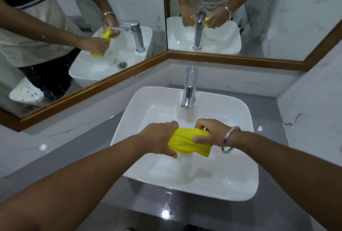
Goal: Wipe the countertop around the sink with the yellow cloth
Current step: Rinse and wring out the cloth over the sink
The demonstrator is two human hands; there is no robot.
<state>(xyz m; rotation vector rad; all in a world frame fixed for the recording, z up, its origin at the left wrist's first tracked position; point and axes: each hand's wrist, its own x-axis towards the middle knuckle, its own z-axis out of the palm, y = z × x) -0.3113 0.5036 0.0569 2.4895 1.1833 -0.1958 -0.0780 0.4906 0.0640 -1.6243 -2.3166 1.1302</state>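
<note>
presently both hands were closed around the yellow cloth [187, 143], bunched into a short roll held over the basin of the sink [140, 97]. left hand [159, 138] gripped the left end, right hand [207, 134] the right end, a steel bangle [228, 139] on that wrist. long axis of the roll ran left to right, crosswise to the forearms, below the tap [189, 90]. likely being wrung out; no water was seen running. the grey table [268, 112] lay on all sides of the basin, a small white speck [260, 128] on its right strip. wiping not yet begun, by my reading. neither hand was clearly nearer the table.
</note>
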